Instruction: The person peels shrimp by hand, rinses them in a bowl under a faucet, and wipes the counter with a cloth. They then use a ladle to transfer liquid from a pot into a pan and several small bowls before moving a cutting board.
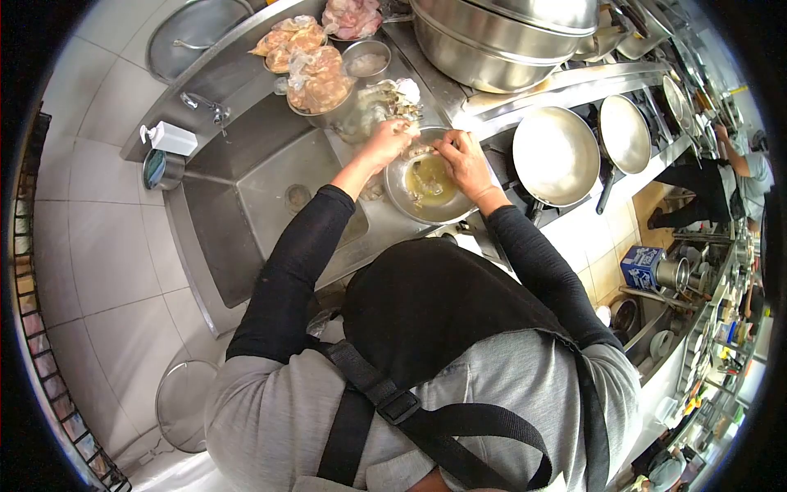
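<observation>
Soft grey cloth of the person's shirt (508,385) lies nearest, crossed by flat black webbing straps (471,416); black sleeves (287,271) reach up from it, the left one overlapping the brushed-steel rectangular sink (279,176) at ten o'clock. A large, round, shiny metal steamer pot (500,49) stands at one o'clock; at two o'clock, on the stove, lie two shallow round metal pans (557,156), and beyond them another person in a light top (752,184) is at work. Knotted clear plastic bags of orange-pink, lumpy food (320,78) bulge from a metal pot at eleven o'clock, next to a small steel bowl with pale contents (366,60) and a wet, greyish, glistening heap (373,115). Just past twelve o'clock, a smooth round metal bowl (406,205) holds yellowish liquid with pale bits (430,182); hands and wrists hide part of its rim. The left hand (389,145), at twelve, has its fingertips bunched together; whether they grip anything cannot be told. The right hand (466,166), at one, curls thumb and fingers nearly closed above the rim, its hold likewise unclear, beside a small greyish scrap (421,150).
</observation>
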The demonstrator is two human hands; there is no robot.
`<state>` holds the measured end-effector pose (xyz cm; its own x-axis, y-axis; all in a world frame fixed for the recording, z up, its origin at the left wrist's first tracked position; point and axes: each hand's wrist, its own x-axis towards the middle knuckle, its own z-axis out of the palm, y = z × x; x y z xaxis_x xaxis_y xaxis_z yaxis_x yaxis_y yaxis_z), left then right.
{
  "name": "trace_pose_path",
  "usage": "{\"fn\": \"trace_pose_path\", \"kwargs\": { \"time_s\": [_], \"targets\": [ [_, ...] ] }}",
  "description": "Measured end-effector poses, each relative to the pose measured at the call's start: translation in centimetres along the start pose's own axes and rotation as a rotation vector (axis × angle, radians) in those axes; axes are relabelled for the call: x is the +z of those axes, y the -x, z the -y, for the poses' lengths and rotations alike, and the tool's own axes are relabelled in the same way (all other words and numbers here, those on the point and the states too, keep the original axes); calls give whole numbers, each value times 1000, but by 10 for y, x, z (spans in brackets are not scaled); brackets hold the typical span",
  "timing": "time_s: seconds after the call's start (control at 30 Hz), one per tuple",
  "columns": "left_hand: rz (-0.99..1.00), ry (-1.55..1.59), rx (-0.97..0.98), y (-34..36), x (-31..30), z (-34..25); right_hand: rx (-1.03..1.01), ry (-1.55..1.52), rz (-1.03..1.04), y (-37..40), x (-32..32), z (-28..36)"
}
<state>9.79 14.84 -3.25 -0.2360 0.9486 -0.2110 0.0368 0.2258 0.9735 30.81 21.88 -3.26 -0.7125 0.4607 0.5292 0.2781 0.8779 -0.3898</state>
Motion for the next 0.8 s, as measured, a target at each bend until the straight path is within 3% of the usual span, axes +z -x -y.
{"fn": "trace_pose_path", "kwargs": {
  "time_s": [0.1,0.13,0.17,0.23,0.3,0.37,0.4,0.5,0.63,0.8],
  "targets": [
    [35,-41,-31,3,-10,-10,75,-192,-33,2,0,2],
    [99,-26,101,11,-8,-16,78,-189,-33,2,1,2],
    [102,-25,101,14,-4,-16,122,-240,-62,1,3,2],
    [192,-227,244,17,8,-13,163,-293,-89,2,8,1],
    [139,-355,294,19,16,-15,311,-367,-61,1,13,3],
    [63,-507,246,19,20,-18,218,-324,-77,-1,14,6],
    [32,-526,316,18,21,-16,126,-283,-93,-2,13,7],
    [37,-687,426,16,21,-9,146,-135,62,-4,9,8],
    [28,-726,508,17,23,-8,120,-48,51,-8,11,9],
    [75,-804,499,25,19,-24,228,-184,-25,-11,16,9]
  ]
}}
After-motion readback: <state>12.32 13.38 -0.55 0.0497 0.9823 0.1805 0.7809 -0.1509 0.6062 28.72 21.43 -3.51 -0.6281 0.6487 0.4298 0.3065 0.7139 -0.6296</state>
